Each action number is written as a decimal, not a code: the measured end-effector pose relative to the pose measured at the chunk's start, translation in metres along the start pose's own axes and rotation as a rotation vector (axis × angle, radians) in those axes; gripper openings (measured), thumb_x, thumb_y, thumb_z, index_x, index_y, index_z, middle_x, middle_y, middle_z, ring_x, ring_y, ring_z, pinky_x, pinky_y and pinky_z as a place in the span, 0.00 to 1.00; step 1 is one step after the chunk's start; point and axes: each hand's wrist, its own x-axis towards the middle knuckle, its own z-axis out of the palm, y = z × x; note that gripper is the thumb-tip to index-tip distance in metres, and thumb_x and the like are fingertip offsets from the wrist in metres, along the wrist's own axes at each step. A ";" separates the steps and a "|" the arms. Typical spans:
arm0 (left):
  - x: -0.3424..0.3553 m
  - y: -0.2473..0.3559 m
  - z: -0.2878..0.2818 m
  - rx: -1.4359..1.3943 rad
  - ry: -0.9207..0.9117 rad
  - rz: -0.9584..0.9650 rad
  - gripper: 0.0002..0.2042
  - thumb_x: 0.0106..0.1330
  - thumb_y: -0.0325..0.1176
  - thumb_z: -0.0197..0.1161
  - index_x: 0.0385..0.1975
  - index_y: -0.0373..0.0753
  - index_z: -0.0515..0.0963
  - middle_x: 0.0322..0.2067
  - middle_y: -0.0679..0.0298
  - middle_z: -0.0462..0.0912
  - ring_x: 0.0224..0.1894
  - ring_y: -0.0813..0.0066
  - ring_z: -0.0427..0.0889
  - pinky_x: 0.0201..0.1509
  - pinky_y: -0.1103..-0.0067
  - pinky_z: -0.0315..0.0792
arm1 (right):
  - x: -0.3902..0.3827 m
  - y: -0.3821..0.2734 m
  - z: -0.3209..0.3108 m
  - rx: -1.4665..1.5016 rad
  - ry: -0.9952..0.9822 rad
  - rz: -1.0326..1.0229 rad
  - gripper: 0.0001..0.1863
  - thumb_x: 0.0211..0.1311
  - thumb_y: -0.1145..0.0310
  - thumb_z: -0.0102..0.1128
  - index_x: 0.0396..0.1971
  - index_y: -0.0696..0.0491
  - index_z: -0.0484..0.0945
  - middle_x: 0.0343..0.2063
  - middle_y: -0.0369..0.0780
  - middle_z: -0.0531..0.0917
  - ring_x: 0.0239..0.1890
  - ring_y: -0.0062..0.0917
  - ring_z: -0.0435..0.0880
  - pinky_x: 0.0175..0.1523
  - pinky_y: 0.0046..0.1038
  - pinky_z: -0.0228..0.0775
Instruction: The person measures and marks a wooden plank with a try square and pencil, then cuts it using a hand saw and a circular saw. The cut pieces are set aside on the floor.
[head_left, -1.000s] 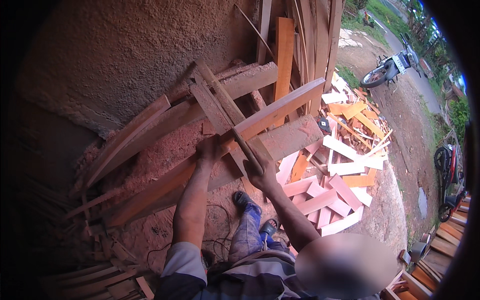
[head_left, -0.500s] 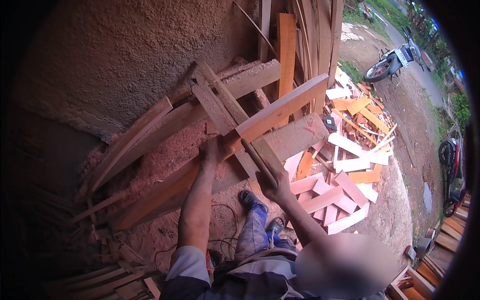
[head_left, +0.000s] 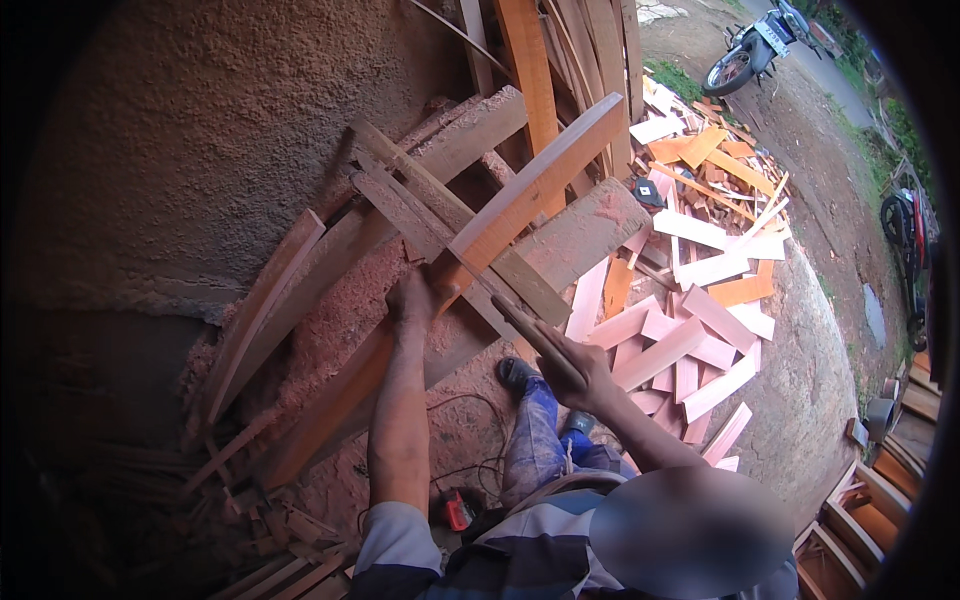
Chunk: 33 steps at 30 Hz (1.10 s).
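Note:
My left hand [head_left: 410, 298] is closed on an orange-pink plank [head_left: 530, 180] that lies slanting across crossed rough boards [head_left: 400, 195] dusted with pink sawdust. My right hand [head_left: 580, 372] is closed around the wooden grip of a long tool [head_left: 530, 330], apparently a handsaw, whose thin blade reaches to the plank just right of my left hand. Beneath my hands, a long beam [head_left: 590, 230] and sawdust-covered timber form a rough support against the wall.
Tall boards [head_left: 540, 60] lean on the rough wall [head_left: 230, 120]. At right lie piled offcuts [head_left: 700, 340] and a small black item [head_left: 647, 192]. A red power tool [head_left: 460, 510] and cable sit by my legs. Two motorbikes [head_left: 740, 60] stand outside; more timber [head_left: 880, 500] fills the lower right.
My right hand has drawn back down and to the right with the tool, showing more of its blade. My left hand stays on the plank. The view has shifted slightly.

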 end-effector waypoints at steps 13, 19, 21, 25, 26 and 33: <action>0.012 -0.008 -0.016 -0.106 -0.039 -0.061 0.30 0.48 0.52 0.82 0.47 0.40 0.85 0.44 0.51 0.89 0.50 0.52 0.89 0.57 0.61 0.81 | -0.105 -0.037 -0.064 -0.266 0.018 -0.106 0.32 0.57 0.77 0.70 0.64 0.63 0.75 0.43 0.51 0.90 0.40 0.42 0.93 0.45 0.36 0.85; -0.003 -0.003 -0.005 -0.016 -0.026 -0.029 0.29 0.50 0.57 0.75 0.49 0.45 0.86 0.45 0.53 0.90 0.50 0.52 0.89 0.54 0.61 0.82 | 0.089 0.027 0.060 -0.033 0.048 -0.034 0.29 0.65 0.70 0.68 0.67 0.51 0.75 0.34 0.52 0.87 0.32 0.35 0.90 0.40 0.34 0.80; 0.003 -0.006 -0.008 -0.026 -0.102 -0.001 0.34 0.49 0.62 0.74 0.50 0.43 0.85 0.45 0.53 0.90 0.49 0.53 0.89 0.53 0.61 0.82 | 0.089 0.024 0.060 -0.044 0.073 -0.093 0.29 0.66 0.69 0.68 0.67 0.51 0.75 0.33 0.51 0.87 0.32 0.34 0.90 0.40 0.35 0.79; 0.020 -0.013 -0.018 -0.094 -0.145 -0.028 0.31 0.49 0.55 0.81 0.49 0.41 0.85 0.46 0.51 0.89 0.52 0.51 0.88 0.58 0.62 0.80 | -0.064 -0.014 -0.037 -0.178 0.013 -0.092 0.29 0.60 0.75 0.69 0.64 0.61 0.76 0.46 0.50 0.89 0.41 0.34 0.93 0.45 0.30 0.83; 0.022 -0.013 -0.020 -0.094 -0.122 -0.060 0.32 0.47 0.53 0.83 0.49 0.39 0.85 0.46 0.50 0.89 0.53 0.51 0.87 0.59 0.62 0.80 | -0.104 -0.026 -0.059 -0.237 -0.015 -0.047 0.30 0.59 0.75 0.70 0.63 0.60 0.77 0.48 0.51 0.88 0.43 0.39 0.93 0.47 0.33 0.84; 0.004 -0.003 -0.008 -0.058 -0.047 -0.034 0.28 0.51 0.55 0.76 0.48 0.42 0.85 0.44 0.47 0.89 0.50 0.46 0.88 0.55 0.58 0.82 | 0.027 0.007 0.022 0.039 0.013 -0.035 0.30 0.64 0.73 0.66 0.68 0.52 0.74 0.35 0.47 0.88 0.32 0.32 0.90 0.39 0.29 0.79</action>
